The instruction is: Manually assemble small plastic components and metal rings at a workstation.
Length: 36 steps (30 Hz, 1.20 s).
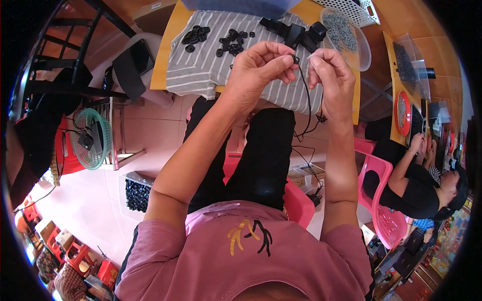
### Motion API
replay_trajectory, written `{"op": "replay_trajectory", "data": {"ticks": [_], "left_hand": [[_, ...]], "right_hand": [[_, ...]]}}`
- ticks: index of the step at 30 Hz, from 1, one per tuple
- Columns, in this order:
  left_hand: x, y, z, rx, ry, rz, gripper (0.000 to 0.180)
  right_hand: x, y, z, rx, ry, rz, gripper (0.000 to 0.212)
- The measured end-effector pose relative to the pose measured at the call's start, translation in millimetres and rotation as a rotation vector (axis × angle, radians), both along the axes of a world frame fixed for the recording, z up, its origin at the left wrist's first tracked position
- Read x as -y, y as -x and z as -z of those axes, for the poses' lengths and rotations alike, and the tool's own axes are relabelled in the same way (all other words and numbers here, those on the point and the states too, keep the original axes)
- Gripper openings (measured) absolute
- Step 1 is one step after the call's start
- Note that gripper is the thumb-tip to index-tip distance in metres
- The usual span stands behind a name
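Over the front of the cloth-covered table, my left hand point(258, 65) pinches a small black plastic part point(295, 59) between thumb and fingers. Close beside it, my right hand point(332, 75) has its thumb and fingertips pressed together on a tiny pale piece, too small to name. The two hands are a short gap apart. Two loose groups of small black parts point(196, 35) and more black parts point(232, 43) lie on the grey striped cloth point(193, 65). Beyond my hands rests a black strapped device point(295, 36). A black cable point(307, 95) hangs below my hands.
A clear tub of small silvery pieces point(340, 32) stands at the table's right, near a white perforated basket point(359, 10). A blue bin point(241, 4) is at the back. Pink chairs point(379, 195) and a seated person point(419, 185) are on the right. A green basket point(93, 138) stands left.
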<state>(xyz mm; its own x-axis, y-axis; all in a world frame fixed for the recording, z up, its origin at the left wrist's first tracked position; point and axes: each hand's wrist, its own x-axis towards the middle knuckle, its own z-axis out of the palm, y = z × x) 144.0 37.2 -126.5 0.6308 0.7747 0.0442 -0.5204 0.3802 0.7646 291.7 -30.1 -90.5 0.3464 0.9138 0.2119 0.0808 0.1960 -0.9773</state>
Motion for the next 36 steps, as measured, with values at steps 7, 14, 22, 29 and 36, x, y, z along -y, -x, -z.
{"op": "replay_trajectory", "data": {"ticks": [7, 14, 22, 29, 36], "left_hand": [[0.5, -1.4, -2.1, -0.058, -0.031, 0.015, 0.016], [1.4, -1.6, -3.1, -0.006, 0.091, 0.089, 0.016], [2.1, 3.0, -7.4, 0.047, 0.145, 0.130, 0.019], [4.7, 1.0, -7.9, 0.040, 0.134, 0.108, 0.020], [4.7, 1.0, -6.4, 0.002, 0.074, 0.084, 0.020]], "right_hand": [[-2.6, -4.2, -9.2, 0.231, 0.045, -0.071, 0.007], [-3.6, -3.5, -4.6, 0.158, 0.066, -0.099, 0.007], [-3.3, -7.2, -12.7, 0.093, 0.070, -0.112, 0.008], [-3.6, -10.5, -16.6, 0.191, 0.076, -0.155, 0.007], [-1.9, -7.3, -18.8, 0.285, 0.085, -0.125, 0.005]]}}
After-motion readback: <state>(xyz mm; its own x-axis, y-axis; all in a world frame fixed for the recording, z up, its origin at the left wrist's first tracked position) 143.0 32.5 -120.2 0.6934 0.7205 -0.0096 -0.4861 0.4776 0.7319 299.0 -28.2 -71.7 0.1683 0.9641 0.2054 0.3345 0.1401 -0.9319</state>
